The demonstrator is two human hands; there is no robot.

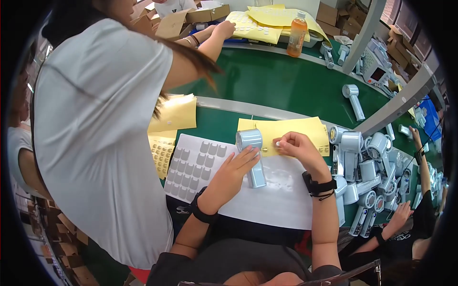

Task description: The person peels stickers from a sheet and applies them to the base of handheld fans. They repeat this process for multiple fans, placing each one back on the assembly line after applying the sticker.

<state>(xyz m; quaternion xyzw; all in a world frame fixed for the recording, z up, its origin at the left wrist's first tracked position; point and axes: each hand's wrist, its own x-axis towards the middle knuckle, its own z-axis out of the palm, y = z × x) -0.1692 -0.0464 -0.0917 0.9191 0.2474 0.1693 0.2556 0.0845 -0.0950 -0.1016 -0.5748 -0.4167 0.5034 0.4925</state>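
A light blue handheld fan point(257, 175) lies on a white sheet point(248, 209) in front of me, its round head pointing away. My left hand point(233, 174) holds it, the fingers laid across the handle just below the head. To the right of the fan, my right hand point(299, 148) is closed in a pinch. Between thumb and forefinger is a small white piece, seemingly a sticker point(277, 144). Under that hand lie yellow backing sheets point(286, 125). Rows of grey rounded stickers point(192, 170) cover the left part of the white sheet.
A heap of light blue fans point(365, 174) crowds the table at my right. One fan point(353, 102) lies on the green conveyor belt point(272, 76). A person in a white shirt point(100, 128) leans over at my left. An orange bottle point(297, 35) and a metal post point(365, 35) stand beyond.
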